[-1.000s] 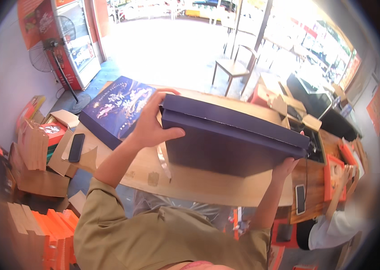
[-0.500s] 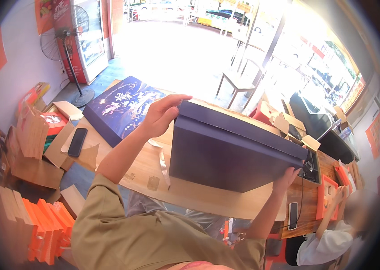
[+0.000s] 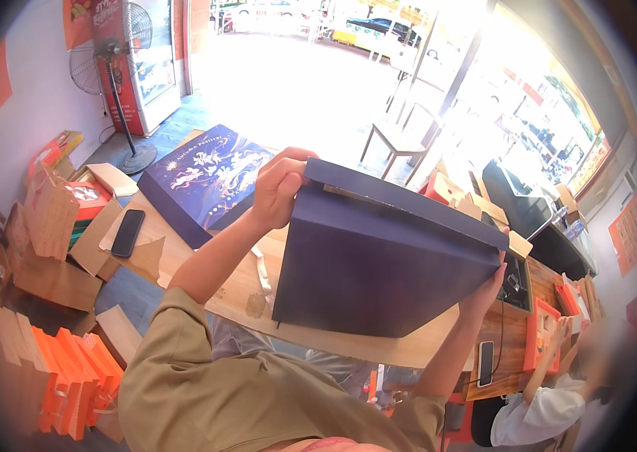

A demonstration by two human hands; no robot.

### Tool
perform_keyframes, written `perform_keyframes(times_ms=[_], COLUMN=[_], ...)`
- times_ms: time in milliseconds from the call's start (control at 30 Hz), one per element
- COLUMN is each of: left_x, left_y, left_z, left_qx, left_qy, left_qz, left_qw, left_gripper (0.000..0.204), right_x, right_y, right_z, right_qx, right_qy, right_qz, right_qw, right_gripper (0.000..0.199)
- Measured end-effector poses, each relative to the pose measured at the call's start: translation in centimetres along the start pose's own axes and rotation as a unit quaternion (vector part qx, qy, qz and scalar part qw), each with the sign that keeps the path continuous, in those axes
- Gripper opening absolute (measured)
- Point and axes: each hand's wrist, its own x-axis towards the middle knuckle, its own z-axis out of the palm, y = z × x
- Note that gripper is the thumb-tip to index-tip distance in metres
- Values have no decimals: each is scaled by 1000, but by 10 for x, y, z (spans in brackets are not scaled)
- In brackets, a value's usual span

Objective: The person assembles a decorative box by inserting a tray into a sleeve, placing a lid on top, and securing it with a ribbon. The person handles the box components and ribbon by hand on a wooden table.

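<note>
On the left, the printed blue lid point(image 3: 205, 181) lies flat on the wooden table point(image 3: 378, 348), set apart from the work, so the box reads as already opened or not yet closed; nothing shows it being fitted back on. The left hand point(image 3: 279, 188) is closed over the upper left corner of the plain dark-blue box point(image 3: 378, 264), fingers curled around its edge, and the box is held tilted up off the table, its flat side toward the camera. The right hand point(image 3: 488, 290) grips the box's right edge from beneath, only the fingertips showing. What the box contains cannot be seen. Around it, a black phone point(image 3: 128, 232) rests on brown cardboard at the table's left end, orange cartons point(image 3: 70, 377) stack on the floor, a standing fan point(image 3: 111, 56) is near the wall, and another person's sleeve point(image 3: 537, 414) shows at lower right.
</note>
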Motion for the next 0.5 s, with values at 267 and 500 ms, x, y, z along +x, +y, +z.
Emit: perform_keyframes(times_ms=[267,500], left_x=[-8,-23], left_y=[6,5], left_z=[-3,-7], left_qx=[-114,-191], left_qy=[-5,-3], left_qz=[-182,-270], left_qw=[977,944], left_gripper=[25,45], right_x=[8,15], right_y=[-9,-7], right_z=[33,3], right_qx=[-52,15], right_qy=[93,73], right_qz=[6,28], right_qw=[994,997], right_gripper=[57,50])
